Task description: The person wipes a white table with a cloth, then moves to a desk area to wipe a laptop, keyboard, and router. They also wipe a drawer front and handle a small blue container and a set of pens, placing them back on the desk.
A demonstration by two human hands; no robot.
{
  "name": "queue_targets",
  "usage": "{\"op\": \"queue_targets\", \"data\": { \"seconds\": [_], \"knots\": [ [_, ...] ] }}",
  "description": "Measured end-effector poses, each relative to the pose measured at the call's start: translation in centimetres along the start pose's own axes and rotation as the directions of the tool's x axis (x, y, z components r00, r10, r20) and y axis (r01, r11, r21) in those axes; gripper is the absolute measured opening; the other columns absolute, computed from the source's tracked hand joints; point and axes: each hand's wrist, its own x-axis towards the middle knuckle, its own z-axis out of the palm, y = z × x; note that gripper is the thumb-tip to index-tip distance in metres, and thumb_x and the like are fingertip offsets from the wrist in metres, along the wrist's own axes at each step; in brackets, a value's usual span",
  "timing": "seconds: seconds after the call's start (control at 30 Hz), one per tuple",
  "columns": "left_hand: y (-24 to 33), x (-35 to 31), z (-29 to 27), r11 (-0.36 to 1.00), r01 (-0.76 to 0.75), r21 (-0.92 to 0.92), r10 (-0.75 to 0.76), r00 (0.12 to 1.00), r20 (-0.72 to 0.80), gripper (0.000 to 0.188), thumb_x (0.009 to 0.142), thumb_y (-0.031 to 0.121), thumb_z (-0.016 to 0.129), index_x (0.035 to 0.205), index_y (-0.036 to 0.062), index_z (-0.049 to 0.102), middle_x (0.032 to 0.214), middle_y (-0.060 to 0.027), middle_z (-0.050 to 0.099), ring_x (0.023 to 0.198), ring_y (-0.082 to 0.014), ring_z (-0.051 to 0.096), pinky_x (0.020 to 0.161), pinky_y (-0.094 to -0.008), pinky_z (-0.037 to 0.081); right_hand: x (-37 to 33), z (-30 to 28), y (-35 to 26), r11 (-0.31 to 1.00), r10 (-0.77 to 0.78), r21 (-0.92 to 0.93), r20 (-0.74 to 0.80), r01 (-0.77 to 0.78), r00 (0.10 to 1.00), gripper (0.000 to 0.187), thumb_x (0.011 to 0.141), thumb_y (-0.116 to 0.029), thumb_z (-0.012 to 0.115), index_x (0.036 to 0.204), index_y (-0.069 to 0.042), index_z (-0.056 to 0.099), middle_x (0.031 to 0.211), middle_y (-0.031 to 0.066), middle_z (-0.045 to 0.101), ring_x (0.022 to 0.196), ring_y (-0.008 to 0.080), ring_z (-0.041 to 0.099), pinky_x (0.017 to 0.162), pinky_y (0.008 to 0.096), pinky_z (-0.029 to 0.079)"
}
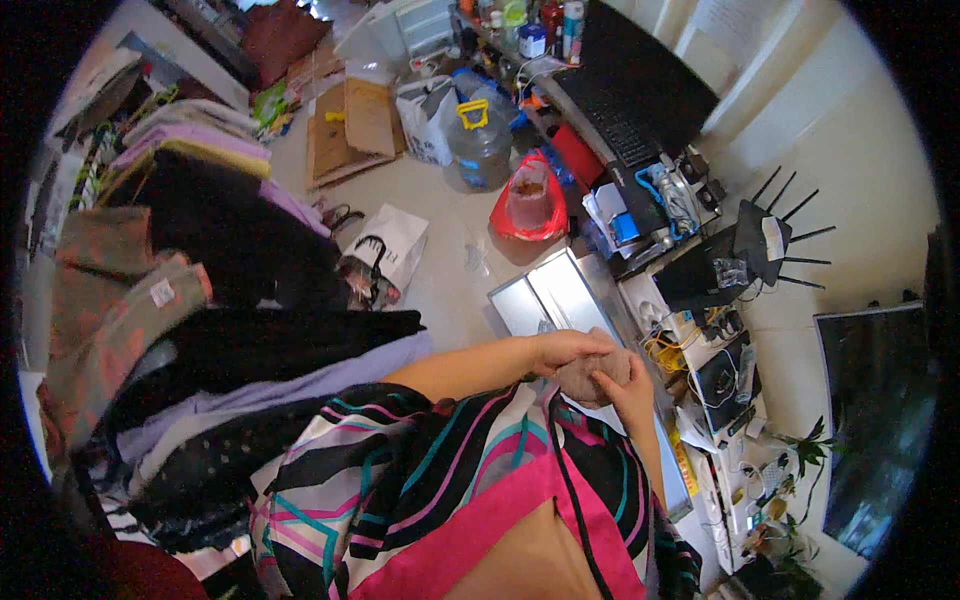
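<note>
L hand (566,352) & R hand (628,396) both mostly closed, fingers bent, pinching a taupe cloth (590,382) betw. them; L on its upper edge, R thumb across its near face, some fingertips hidden. Cloth is bunched, held up in front of the robe (440,490), over the near end of the silver box (570,295); whether it touches the box, can't tell. To handle it well, I'd say: keep both thumbs on top, grip light, work edge by edge w/ one hand anchoring while the other shifts, smooth creases outward, & keep it clear of the robe's front. Count: 2 hands, 1 cloth, 1 silver box. Beyond, on the floor: 1 red-lined bin (512,231), 1 clear jug (478,155) w/ yellow handle, 2 white bags, one near (402,238) & one by the jug (430,135), plus flattened cardboard (328,145), no. of pcs unclear. R side: 1 keyboard (612,125) on the desk, 1 black router (752,250) w/ several antennas, 1 big dark panel (880,400), prob. a screen. L side: heap of clothes (240,215), black, lilac, plaid etc., too overlapped to count.
</note>
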Motion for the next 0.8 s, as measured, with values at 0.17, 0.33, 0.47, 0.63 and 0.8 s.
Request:
{"op": "queue_targets", "data": {
  "seconds": [0.17,0.33,0.47,0.63,0.8],
  "knots": [
    [3.1,0.6,-2.9,0.957,-0.075,0.279,0.094,0.994,-0.054,0.041,0.099,0.031,0.065,0.130,0.0043,0.063,0.123,-0.0059,0.068,0.108,-0.0165,0.066,0.093,-0.0319,0.053,2.1,1.2,-0.1,0.898,0.061,0.437,-0.012,-0.050,0.998,0.042,0.087,-0.015,0.079,0.121,0.003,0.062,0.114,0.0100,0.070,0.102,0.0175,0.067,0.087,0.0313,0.054],
    [9.8,-1.1,-6.0,0.855,-0.004,0.519,0.083,0.988,-0.129,0.033,0.099,0.034,0.066,0.122,0.0104,0.064,0.100,0.0043,0.061,0.088,-0.0087,0.056,0.076,-0.0269,0.047,6.5,0.8,-1.6,0.888,0.094,0.453,-0.013,-0.078,0.996,0.043,0.088,-0.013,0.079,0.124,0.001,0.061,0.114,0.0081,0.070,0.102,0.0161,0.066,0.090,0.0310,0.052],
    [15.8,-2.1,-8.9,0.841,-0.006,0.542,0.096,0.986,-0.137,0.032,0.101,0.033,0.063,0.126,0.0133,0.064,0.108,0.0047,0.066,0.095,-0.0069,0.060,0.079,-0.0251,0.048,12.5,2.9,-4.0,0.866,0.104,0.496,-0.062,-0.060,0.993,0.047,0.086,-0.017,0.081,0.125,0.001,0.061,0.114,0.0080,0.070,0.102,0.0161,0.065,0.091,0.0314,0.052],
    [24.6,-2.4,-15.7,0.833,-0.138,0.536,0.219,0.972,-0.090,0.033,0.102,0.026,0.062,0.130,0.0087,0.062,0.112,0.0014,0.067,0.101,-0.0104,0.063,0.085,-0.0260,0.051,22.1,8.4,-6.3,0.962,0.052,0.271,-0.294,0.031,0.954,0.053,0.086,-0.021,0.082,0.130,-0.002,0.060,0.123,0.0123,0.067,0.104,0.0190,0.066,0.089,0.0326,0.053],
    [34.2,-4.5,-17.9,0.734,-0.261,0.627,0.323,0.946,0.016,0.028,0.102,0.022,0.061,0.122,0.0036,0.064,0.108,-0.0017,0.067,0.097,-0.0117,0.063,0.084,-0.0288,0.052,26.7,11.1,-14.5,0.843,0.226,0.536,-0.283,-0.041,0.932,0.077,0.088,-0.027,0.080,0.151,-0.006,0.040,0.152,0.0161,0.045,0.125,0.0293,0.058,0.094,0.0376,0.053]
  ]
}}
